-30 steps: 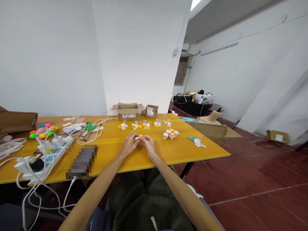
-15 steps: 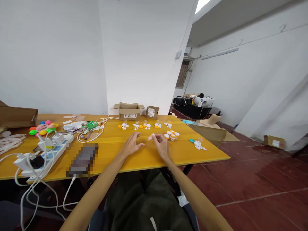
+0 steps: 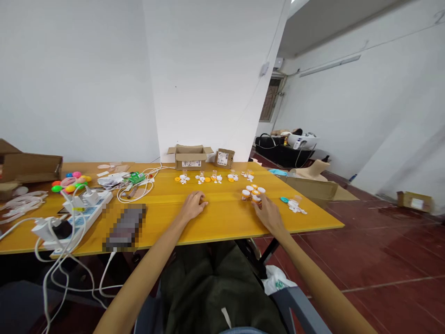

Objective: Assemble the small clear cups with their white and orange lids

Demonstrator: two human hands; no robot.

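My right hand (image 3: 270,215) reaches to a cluster of small clear jars (image 3: 246,193) with white-and-orange lids. Its thumb and fingertips are closed round a jar (image 3: 256,198) at the near edge of that group; the hand partly hides it. My left hand (image 3: 192,205) rests over the tabletop in the middle, fingers loosely bent and thumb apart, holding nothing. Beyond it stands a row of small piles of white parts (image 3: 184,178), with orange rings and clear cups. Right of my right hand lie a teal ring (image 3: 284,200) and white pieces (image 3: 297,207).
Two cardboard boxes, one open (image 3: 190,157) and one smaller (image 3: 224,158), stand against the wall. On the left are a phone (image 3: 125,227), a power strip (image 3: 92,213) with tangled cables and colourful balls (image 3: 71,181). The table edge (image 3: 313,231) runs close on the right.
My right hand has moved right from beside my left hand, carrying the small whitish thing to the jar cluster. My left hand has stayed nearly in place. The view has shifted slightly.
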